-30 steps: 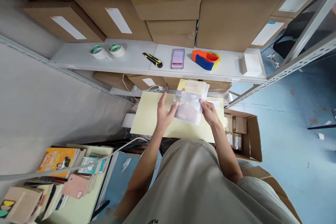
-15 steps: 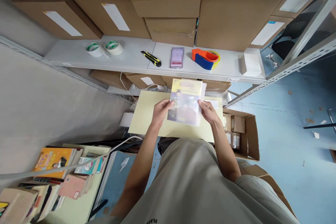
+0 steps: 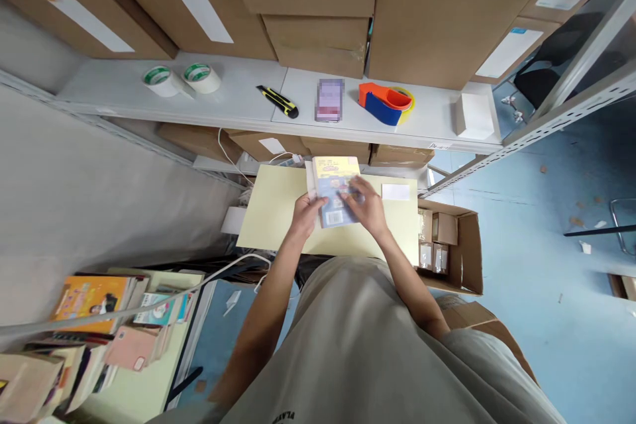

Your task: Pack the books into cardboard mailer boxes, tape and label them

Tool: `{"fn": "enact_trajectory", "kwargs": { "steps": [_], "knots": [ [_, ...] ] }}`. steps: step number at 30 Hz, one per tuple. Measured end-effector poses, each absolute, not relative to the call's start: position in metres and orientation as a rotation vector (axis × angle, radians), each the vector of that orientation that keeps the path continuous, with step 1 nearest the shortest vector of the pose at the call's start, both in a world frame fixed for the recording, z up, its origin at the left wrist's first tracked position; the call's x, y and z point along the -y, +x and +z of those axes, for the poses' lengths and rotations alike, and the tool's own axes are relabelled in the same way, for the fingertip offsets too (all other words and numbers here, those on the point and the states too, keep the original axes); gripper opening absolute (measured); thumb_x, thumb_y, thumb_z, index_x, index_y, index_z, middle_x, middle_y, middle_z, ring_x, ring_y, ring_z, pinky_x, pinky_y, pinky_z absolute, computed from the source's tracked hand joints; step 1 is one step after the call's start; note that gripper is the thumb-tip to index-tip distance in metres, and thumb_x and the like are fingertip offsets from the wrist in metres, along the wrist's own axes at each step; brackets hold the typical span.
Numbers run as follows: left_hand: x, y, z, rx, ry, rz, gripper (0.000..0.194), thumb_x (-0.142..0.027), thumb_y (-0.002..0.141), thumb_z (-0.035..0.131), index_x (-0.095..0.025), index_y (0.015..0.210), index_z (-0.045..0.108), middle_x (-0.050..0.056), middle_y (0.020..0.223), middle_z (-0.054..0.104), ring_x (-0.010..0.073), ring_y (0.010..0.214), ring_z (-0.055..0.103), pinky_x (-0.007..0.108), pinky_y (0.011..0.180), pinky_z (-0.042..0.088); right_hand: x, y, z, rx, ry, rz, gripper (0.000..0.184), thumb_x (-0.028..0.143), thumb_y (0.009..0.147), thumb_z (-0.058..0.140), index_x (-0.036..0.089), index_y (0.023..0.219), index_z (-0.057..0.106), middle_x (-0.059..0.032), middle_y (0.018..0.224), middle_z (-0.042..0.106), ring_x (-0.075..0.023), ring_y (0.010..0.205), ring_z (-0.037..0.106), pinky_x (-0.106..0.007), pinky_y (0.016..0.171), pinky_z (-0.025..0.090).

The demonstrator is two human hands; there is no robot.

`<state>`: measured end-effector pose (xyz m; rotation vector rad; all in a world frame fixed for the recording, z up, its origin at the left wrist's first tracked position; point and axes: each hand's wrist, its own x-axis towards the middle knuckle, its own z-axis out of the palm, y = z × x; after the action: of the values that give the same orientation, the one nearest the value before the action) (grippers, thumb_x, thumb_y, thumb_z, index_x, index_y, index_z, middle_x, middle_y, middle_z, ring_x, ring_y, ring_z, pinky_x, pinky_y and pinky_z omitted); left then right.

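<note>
A book with a yellow and blue cover is held tilted above the pale yellow table, its barcode side facing me. Pale pages or a second sheet stick out along its left edge. My left hand is closed on the lower left of the book, thumb on top of the cover. At the right edge, my right hand grips the book with thumb and bent fingers over the cover, slightly blurred. A white paper slip lies on the table right of that hand.
On the shelf ahead are tape rolls, a box cutter, a purple pixelated item, an orange-blue tape dispenser and a white box. An open carton stands right. Stacked books and a pink phone lie left.
The book has been turned over, from its yellow and purple side to the barcode side, and moved slightly left. My right hand has moved left and onto the cover.
</note>
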<state>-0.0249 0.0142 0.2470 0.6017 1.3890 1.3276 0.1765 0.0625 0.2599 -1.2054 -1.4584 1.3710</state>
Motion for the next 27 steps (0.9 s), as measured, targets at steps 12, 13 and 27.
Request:
{"fn": "enact_trajectory", "kwargs": {
  "steps": [12, 13, 27],
  "knots": [
    [0.006, -0.060, 0.250, -1.320, 0.600, 1.307, 0.069, -0.045, 0.067, 0.105, -0.016, 0.127, 0.086, 0.012, 0.116, 0.091, 0.0369, 0.115, 0.084, 0.046, 0.103, 0.067, -0.059, 0.172, 0.237, 1.403, -1.342, 1.474, 0.108, 0.064, 0.091, 0.090, 0.027, 0.183, 0.050, -0.0042, 0.116, 0.087, -0.0234, 0.087, 0.072, -0.036, 0.080, 0.064],
    [0.008, -0.062, 0.245, -1.349, 0.600, 1.324, 0.071, -0.045, 0.068, 0.103, -0.017, 0.131, 0.085, 0.012, 0.118, 0.090, 0.0364, 0.117, 0.083, 0.045, 0.103, 0.066, -0.059, 0.168, 0.229, 1.421, -1.362, 1.487, 0.102, 0.064, 0.090, 0.090, 0.026, 0.179, 0.056, -0.0047, 0.117, 0.087, -0.0239, 0.088, 0.074, -0.036, 0.082, 0.064],
    [0.065, -0.177, 0.118, -1.932, 0.467, 1.011, 0.044, -0.064, 0.078, 0.081, -0.022, 0.092, 0.076, 0.003, 0.083, 0.075, 0.0260, 0.092, 0.069, 0.035, 0.087, 0.056, -0.017, 0.043, 0.085, 1.327, -1.496, 2.012, 0.052, 0.065, 0.072, 0.084, 0.024, 0.103, 0.077, -0.0061, 0.102, 0.087, -0.0259, 0.095, 0.078, -0.036, 0.084, 0.064]
  ]
}}
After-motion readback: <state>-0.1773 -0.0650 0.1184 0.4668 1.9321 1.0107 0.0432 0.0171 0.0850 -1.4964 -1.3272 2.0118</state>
